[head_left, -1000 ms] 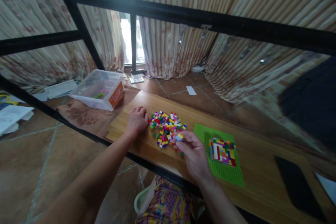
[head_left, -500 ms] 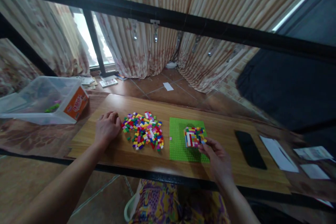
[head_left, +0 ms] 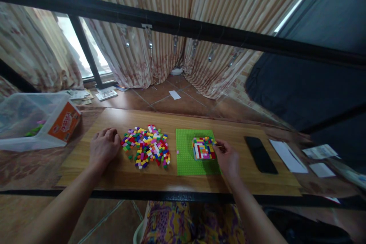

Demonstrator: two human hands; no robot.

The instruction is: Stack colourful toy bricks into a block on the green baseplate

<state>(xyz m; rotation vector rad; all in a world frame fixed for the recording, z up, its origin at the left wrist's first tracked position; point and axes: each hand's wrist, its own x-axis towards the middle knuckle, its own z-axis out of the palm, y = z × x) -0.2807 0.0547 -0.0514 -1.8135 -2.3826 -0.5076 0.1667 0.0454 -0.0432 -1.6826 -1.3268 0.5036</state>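
Note:
A small block-like structure of multicoloured building bricks [head_left: 204, 149] stands on the green baseplate [head_left: 185, 166]. My right hand [head_left: 228, 156] is at its right side, thumb and fingers pinched at the upper right edge around what looks like a small yellow brick [head_left: 215, 143]. The fingers partly hide that edge. On the wooden board, my left hand [head_left: 105, 145] rests with fingers loosely bent and apart, beside a spread pile of loose bricks [head_left: 147, 146]. One pink brick [head_left: 177, 152] sits alone at the baseplate's left edge.
A clear plastic box [head_left: 31, 143] with an orange label stands left of the wooden board [head_left: 128, 179]. A black phone-like slab [head_left: 260, 154] lies on the board's right part, with white papers [head_left: 288, 156] beyond it. A dark rail [head_left: 160, 26] crosses above.
My right hand has moved from the lower right corner of the brick structure up along its right edge. The left hand stays beside the pile. The whole view has shifted slightly.

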